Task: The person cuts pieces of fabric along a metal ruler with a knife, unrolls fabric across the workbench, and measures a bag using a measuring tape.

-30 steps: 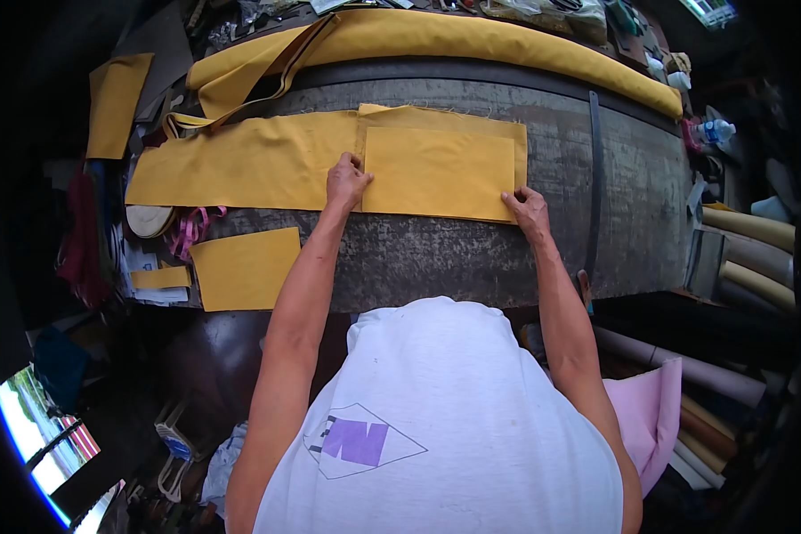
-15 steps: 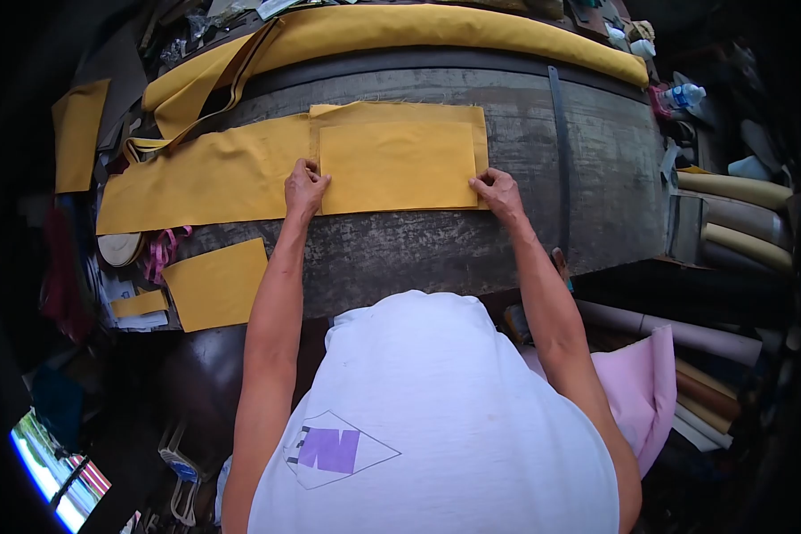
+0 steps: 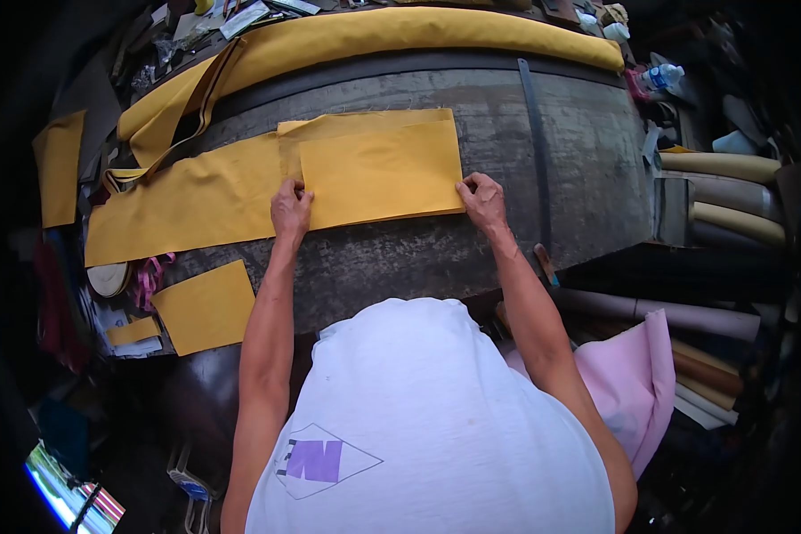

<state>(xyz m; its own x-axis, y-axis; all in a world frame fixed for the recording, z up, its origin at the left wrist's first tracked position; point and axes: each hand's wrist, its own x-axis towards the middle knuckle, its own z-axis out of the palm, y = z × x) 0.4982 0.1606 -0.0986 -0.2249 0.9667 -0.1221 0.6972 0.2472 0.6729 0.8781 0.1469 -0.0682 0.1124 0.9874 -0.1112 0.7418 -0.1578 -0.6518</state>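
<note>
Left hand (image 3: 290, 208) and right hand (image 3: 481, 198) pinch the patch's (image 3: 381, 173) lower corners atop a yellow strip (image 3: 187, 200). Nearby: ruler (image 3: 534, 160), offcut (image 3: 206, 305), fabric roll (image 3: 400, 31).

Only one view is given, from the head. The surface (image 3: 507, 240) is seen steeply from above, at arm's length.

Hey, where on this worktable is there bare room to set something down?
Bare tabletop lies right of the dark strap, and a band runs along the near edge below the yellow fabric panel pinched by the left hand and right hand. The left end is crowded with the long yellow strip and cut pieces.
</note>
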